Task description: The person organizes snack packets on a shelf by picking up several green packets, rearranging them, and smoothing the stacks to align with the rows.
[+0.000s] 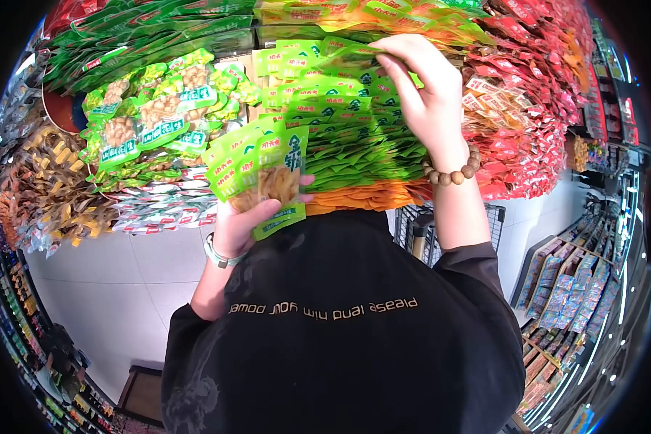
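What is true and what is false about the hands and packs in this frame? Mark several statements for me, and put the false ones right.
1. The left hand holds green packs. True.
2. The left wrist is bare. False: it wears a band.
3. The right hand, with beads at its wrist, is over the green stack. True.
4. Every pack in view is green. False: red packs lie to the right of the green stack, for one.
5. Both sleeves are black. True.
6. The right hand is lower in the picture than the left. False: it is higher.
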`<state>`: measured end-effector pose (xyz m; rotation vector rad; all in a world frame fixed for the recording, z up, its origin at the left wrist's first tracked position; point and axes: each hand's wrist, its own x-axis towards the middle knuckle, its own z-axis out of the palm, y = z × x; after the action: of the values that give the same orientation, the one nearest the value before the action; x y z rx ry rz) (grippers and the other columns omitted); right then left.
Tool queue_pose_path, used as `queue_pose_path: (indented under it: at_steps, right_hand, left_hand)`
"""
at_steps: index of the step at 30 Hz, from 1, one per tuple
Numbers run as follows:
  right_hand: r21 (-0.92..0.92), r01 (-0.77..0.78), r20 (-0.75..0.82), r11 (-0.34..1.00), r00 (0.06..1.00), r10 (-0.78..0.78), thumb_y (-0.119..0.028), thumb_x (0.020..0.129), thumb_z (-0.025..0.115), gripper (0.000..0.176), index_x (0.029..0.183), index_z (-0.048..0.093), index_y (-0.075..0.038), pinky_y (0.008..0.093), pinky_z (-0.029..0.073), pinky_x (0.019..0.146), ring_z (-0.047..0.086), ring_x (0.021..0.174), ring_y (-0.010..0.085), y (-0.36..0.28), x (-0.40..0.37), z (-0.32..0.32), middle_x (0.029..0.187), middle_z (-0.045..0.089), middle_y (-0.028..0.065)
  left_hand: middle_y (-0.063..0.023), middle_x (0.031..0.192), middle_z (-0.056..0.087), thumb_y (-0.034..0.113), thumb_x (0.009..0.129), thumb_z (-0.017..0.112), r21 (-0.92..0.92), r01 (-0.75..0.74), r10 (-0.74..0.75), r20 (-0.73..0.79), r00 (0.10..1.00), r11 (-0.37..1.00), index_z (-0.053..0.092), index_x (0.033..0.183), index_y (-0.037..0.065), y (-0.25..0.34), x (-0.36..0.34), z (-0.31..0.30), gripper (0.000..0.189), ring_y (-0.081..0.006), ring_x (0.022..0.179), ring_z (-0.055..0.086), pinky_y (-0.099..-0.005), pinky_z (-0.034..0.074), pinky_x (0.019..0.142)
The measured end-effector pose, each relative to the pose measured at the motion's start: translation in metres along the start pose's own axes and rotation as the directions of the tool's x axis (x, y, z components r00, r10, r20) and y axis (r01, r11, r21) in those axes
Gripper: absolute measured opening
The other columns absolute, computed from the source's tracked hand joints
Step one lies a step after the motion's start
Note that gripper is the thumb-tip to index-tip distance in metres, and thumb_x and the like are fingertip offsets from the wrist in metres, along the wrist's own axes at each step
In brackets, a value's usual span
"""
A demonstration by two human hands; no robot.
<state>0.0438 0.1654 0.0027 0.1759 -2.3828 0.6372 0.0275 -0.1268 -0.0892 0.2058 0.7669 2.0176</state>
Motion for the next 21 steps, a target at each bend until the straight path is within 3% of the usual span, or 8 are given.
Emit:
queue_pose_path:
  at_steps: [3,8,12,15,18,21]
  right_hand:
    - [0.0,0.009,-0.018,1.0,1.0,-0.009,-0.003,0.086,0.065,0.015,0.101,0.067,-0.005,0.0342,0.053,0.075,0.066,0.085,0.0276,-0.007,0.0,-0.001,0.092,0.067,0.0105]
    - [0.013,-0.033,0.034,0.999,0.999,0.033,-0.004,0.087,0.065,0.015,0.103,0.067,-0.004,0.0339,0.053,0.074,0.066,0.084,0.027,0.0,0.002,-0.003,0.091,0.066,0.0108]
    - [0.062,-0.187,0.113,0.98,0.977,0.18,-0.005,0.089,0.064,0.014,0.103,0.065,-0.002,0.0335,0.052,0.073,0.066,0.081,0.0281,0.009,-0.01,0.007,0.089,0.065,0.0124]
    - [-0.02,-0.165,0.169,0.986,0.972,0.166,-0.001,0.091,0.063,0.017,0.107,0.064,0.0,0.0281,0.053,0.067,0.067,0.076,0.018,0.019,-0.018,0.005,0.094,0.067,0.0098]
    - [-0.133,-0.063,0.207,0.989,0.974,0.09,-0.003,0.09,0.065,0.014,0.104,0.066,0.0,0.0303,0.053,0.073,0.068,0.08,0.0208,0.029,-0.029,0.007,0.095,0.069,0.0103]
    - [-0.058,-0.244,0.128,0.968,0.96,0.25,-0.005,0.089,0.067,0.012,0.1,0.068,0.0,0.0315,0.052,0.078,0.068,0.086,0.0226,0.027,-0.043,0.012,0.095,0.071,0.0112]
  left_hand:
    - [-0.0287,0.129,0.052,0.013,0.087,0.067,0.087,0.026,-0.023,-0.034,0.999,0.996,0.036,0.138,-0.009,0.003,-0.001,0.003,0.064,-0.0445,0.123,0.053,-0.056,0.049,0.099]
    - [-0.028,0.129,0.052,0.011,0.087,0.067,0.088,0.004,0.0,-0.045,0.999,0.996,0.036,0.139,-0.009,0.002,-0.001,0.005,0.064,-0.0442,0.121,0.054,-0.056,0.049,0.099]
    - [-0.0273,0.13,0.053,0.008,0.087,0.067,0.118,0.003,0.002,-0.043,0.999,0.993,0.036,0.139,-0.009,0.004,0.0,0.006,0.063,-0.0438,0.122,0.054,-0.0549,0.05,0.099]
    - [-0.0273,0.129,0.054,0.006,0.087,0.067,0.105,0.016,-0.012,-0.041,0.999,0.994,0.036,0.139,-0.009,0.003,0.0,0.004,0.063,-0.0438,0.123,0.054,-0.0542,0.05,0.099]
    - [-0.0234,0.138,0.048,-0.006,0.088,0.06,0.043,0.026,-0.027,0.025,0.999,0.999,0.035,0.142,-0.005,0.001,-0.001,-0.006,0.059,-0.0461,0.127,0.049,-0.0585,0.046,0.102]
    - [-0.0231,0.137,0.049,-0.006,0.089,0.059,0.037,0.032,-0.033,0.025,0.999,0.999,0.036,0.142,-0.005,0.003,-0.001,-0.003,0.058,-0.0457,0.126,0.051,-0.0575,0.047,0.101]
